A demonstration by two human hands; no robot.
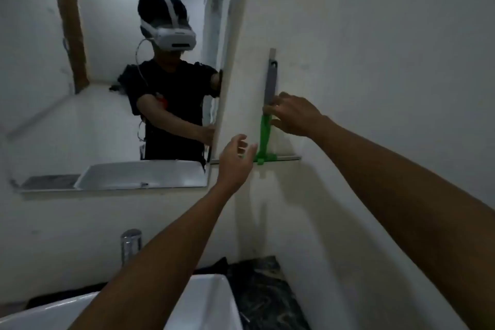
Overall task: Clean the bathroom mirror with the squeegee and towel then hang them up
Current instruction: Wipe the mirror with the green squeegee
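Right hand (292, 115) pinches the squeegee (267, 115) mid-handle against the wall right of the mirror (107, 75). Long axis vertical, blade down. Left hand (235, 161) open, just below-left of the blade, not touching.

White basin (209, 300) sits on the dark marbled counter (267, 300)

two bare forearms, left hand (235, 161) and right hand (294, 115) without gloves, mirror reflection at upper left of the frame showing black short-sleeved shirt, white headset with straps, thin white cable
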